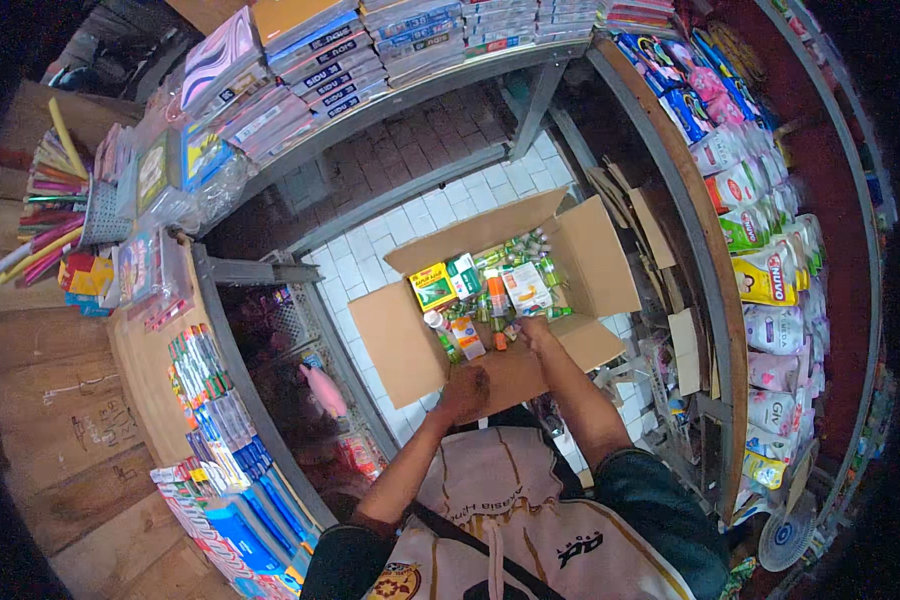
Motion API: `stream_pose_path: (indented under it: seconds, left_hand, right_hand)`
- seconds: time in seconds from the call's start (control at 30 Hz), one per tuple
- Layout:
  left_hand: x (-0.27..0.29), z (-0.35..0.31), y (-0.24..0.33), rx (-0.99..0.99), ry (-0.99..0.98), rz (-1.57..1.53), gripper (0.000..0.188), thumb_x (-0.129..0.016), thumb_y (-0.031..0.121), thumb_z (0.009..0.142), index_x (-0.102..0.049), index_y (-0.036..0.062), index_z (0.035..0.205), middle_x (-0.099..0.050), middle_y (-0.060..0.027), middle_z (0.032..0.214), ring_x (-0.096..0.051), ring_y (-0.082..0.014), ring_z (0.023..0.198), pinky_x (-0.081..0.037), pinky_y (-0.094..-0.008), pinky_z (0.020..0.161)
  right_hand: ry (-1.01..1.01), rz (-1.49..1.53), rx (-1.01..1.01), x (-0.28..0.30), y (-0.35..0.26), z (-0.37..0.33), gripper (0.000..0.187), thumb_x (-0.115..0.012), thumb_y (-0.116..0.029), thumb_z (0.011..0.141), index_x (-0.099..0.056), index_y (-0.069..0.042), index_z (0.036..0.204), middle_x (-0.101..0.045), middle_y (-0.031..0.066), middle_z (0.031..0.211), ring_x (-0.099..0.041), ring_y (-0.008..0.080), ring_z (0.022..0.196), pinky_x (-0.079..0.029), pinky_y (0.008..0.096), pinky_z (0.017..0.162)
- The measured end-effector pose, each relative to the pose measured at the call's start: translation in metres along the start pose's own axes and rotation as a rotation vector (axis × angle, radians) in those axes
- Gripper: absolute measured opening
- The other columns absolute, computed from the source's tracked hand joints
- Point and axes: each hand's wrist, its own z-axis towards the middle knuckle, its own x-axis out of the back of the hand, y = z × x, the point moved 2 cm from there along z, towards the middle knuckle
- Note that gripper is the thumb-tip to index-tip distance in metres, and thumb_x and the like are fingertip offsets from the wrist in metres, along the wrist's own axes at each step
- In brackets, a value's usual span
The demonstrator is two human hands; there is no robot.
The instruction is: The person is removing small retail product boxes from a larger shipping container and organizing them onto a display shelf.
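An open cardboard box (400,350) stands on the floor before me, its flaps spread outward. Inside lie several small green bottles (545,270), a yellow-green carton (433,287), a white-green carton (463,275), a white carton (527,288), a bottle with an orange cap (497,290) and a small orange-and-white packet (466,338). My left hand (463,394) rests closed at the near flap, fingers curled at its edge. Over the near right part of the box, my right hand (536,333) reaches in among the small bottles. Its fingers look drawn together; what they hold is hidden.
Stacked wrapped books (340,75) line the far shelf. On the left counter lie pens and packs (225,425) beside a basket of rolls (100,215). Pouches (770,275) fill the right shelf. Metal frame posts (540,110) and flattened cardboard (655,225) stand close around the box.
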Motion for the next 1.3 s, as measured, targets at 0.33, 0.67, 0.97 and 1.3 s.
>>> stream_pose_path:
  seconds: [0.33, 0.67, 0.97, 1.3]
  left_hand:
    - [-0.027, 0.086, -0.098, 0.378, 0.279, -0.623, 0.027, -0.061, 0.009, 0.083, -0.058, 0.0009, 0.109, -0.064, -0.0109, 0.104, -0.06, -0.0231, 0.1, -0.049, -0.0387, 0.084]
    - [-0.053, 0.109, -0.128, 0.392, 0.416, -0.896, 0.046, -0.059, 0.002, 0.079, -0.05, 0.0019, 0.124, -0.06, -0.0125, 0.115, -0.056, -0.0254, 0.11, -0.045, -0.0372, 0.092]
    - [-0.029, 0.109, -0.085, 0.316, 0.711, -0.097, 0.039, -0.067, 0.01, 0.071, -0.058, -0.0001, 0.108, -0.058, -0.0201, 0.109, -0.053, -0.0407, 0.105, -0.042, -0.0442, 0.095]
    - [-0.025, 0.137, -0.092, 0.224, 0.522, 0.001, 0.035, -0.062, 0.007, 0.072, -0.06, 0.0002, 0.106, -0.058, -0.0228, 0.106, -0.053, -0.0429, 0.102, -0.044, -0.0501, 0.089]
  right_hand:
    - [-0.002, -0.543, 0.34, -0.049, -0.035, -0.064, 0.026, -0.065, -0.025, 0.074, -0.064, 0.0, 0.077, -0.064, 0.0169, 0.069, -0.062, 0.0288, 0.062, -0.05, 0.0425, 0.058]
    - [-0.014, -0.684, 0.435, -0.067, -0.073, -0.072, 0.052, -0.073, -0.04, 0.073, -0.063, 0.001, 0.103, -0.066, 0.0246, 0.098, -0.065, 0.0358, 0.092, -0.052, 0.0431, 0.079]
    - [-0.226, -0.62, 0.521, -0.079, -0.03, -0.032, 0.049, -0.063, -0.035, 0.085, -0.055, -0.002, 0.121, -0.064, 0.0206, 0.11, -0.061, 0.0355, 0.103, -0.049, 0.0406, 0.089]
    - [-0.133, -0.636, 0.567, -0.084, -0.03, -0.027, 0.047, -0.055, -0.034, 0.089, -0.05, -0.007, 0.127, -0.059, 0.0257, 0.113, -0.058, 0.0397, 0.106, -0.046, 0.0469, 0.09]
